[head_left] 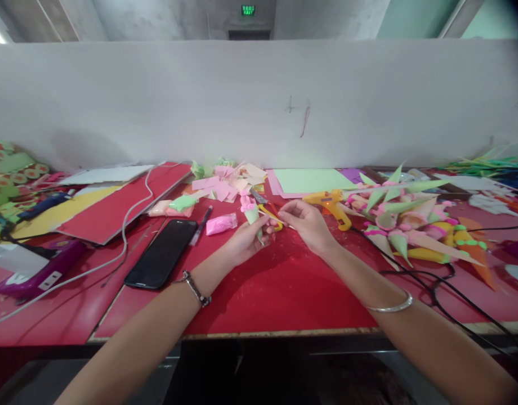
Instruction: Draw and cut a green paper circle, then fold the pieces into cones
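My left hand (247, 243) is closed around a small light green paper cone (252, 215) with pink lumps along its top. The cone stands nearly upright, its tip pointing down below my fingers. To its right, my right hand (306, 222) has thumb and fingers pinched together close to the left one. A thin pale bit shows at the fingertips, too small to name. Behind and between my hands lie scissors (262, 198) with orange-yellow handles, partly hidden. Just beyond my right hand lies a yellow glue gun (335, 209), a small orange light glowing on it.
A pile of finished paper cones (405, 216) lies at the right, by black cables. Left are a phone (161, 254), a pen (201, 225), a pink clay packet (221, 224) and a purple power strip (43, 270). Green paper sheets (312, 181) lie near the white partition (191, 101).
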Action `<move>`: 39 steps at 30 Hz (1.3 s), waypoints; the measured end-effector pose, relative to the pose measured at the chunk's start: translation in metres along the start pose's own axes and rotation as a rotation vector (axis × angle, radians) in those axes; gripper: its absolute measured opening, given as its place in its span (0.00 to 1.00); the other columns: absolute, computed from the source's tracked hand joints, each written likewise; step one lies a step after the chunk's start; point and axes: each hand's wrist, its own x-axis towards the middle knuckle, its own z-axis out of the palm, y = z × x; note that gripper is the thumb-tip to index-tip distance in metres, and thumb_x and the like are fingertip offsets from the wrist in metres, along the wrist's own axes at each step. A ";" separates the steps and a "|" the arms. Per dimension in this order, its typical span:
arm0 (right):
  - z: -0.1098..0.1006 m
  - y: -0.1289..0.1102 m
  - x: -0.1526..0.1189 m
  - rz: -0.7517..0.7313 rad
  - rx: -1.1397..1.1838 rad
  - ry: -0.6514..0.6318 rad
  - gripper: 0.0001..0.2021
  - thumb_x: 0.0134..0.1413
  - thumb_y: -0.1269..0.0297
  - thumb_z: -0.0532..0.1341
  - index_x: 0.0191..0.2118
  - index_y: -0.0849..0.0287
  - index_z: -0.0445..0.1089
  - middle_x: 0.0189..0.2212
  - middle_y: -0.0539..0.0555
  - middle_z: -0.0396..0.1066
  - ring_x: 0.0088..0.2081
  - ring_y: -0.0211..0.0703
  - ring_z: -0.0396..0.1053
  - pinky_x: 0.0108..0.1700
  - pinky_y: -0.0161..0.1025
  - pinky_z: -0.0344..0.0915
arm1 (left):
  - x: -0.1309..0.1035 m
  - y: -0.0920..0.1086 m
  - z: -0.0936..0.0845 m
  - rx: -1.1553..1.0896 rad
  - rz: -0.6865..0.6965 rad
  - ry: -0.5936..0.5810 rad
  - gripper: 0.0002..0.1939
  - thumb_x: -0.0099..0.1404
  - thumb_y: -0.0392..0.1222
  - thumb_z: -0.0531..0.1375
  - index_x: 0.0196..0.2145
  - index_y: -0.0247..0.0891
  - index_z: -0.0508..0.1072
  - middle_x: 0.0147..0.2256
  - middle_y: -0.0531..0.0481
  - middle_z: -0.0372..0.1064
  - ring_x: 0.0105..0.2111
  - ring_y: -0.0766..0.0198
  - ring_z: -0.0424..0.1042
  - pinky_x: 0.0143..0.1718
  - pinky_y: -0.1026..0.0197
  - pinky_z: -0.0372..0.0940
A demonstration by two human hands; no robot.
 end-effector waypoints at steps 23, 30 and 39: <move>0.006 -0.007 -0.007 -0.176 -0.109 -0.031 0.05 0.45 0.64 0.62 0.30 0.57 0.70 0.28 0.50 0.69 0.30 0.36 0.68 0.33 0.36 0.66 | -0.005 -0.002 0.004 0.133 -0.263 -0.106 0.09 0.60 0.38 0.55 0.25 0.31 0.69 0.19 0.55 0.60 0.16 0.76 0.57 0.19 0.70 0.51; 0.007 -0.004 -0.006 -0.273 -0.196 -0.082 0.02 0.47 0.66 0.61 0.30 0.57 0.69 0.30 0.50 0.67 0.33 0.38 0.68 0.34 0.36 0.66 | -0.009 -0.001 0.009 0.083 -0.371 -0.206 0.12 0.64 0.35 0.49 0.26 0.30 0.67 0.14 0.61 0.46 0.13 0.78 0.44 0.16 0.73 0.43; 0.009 -0.008 -0.009 -0.360 -0.199 -0.081 0.02 0.48 0.68 0.60 0.29 0.56 0.70 0.29 0.50 0.65 0.32 0.36 0.65 0.30 0.34 0.66 | -0.007 -0.003 0.010 0.092 -0.336 -0.155 0.12 0.64 0.35 0.50 0.24 0.31 0.66 0.16 0.59 0.48 0.16 0.76 0.47 0.18 0.74 0.45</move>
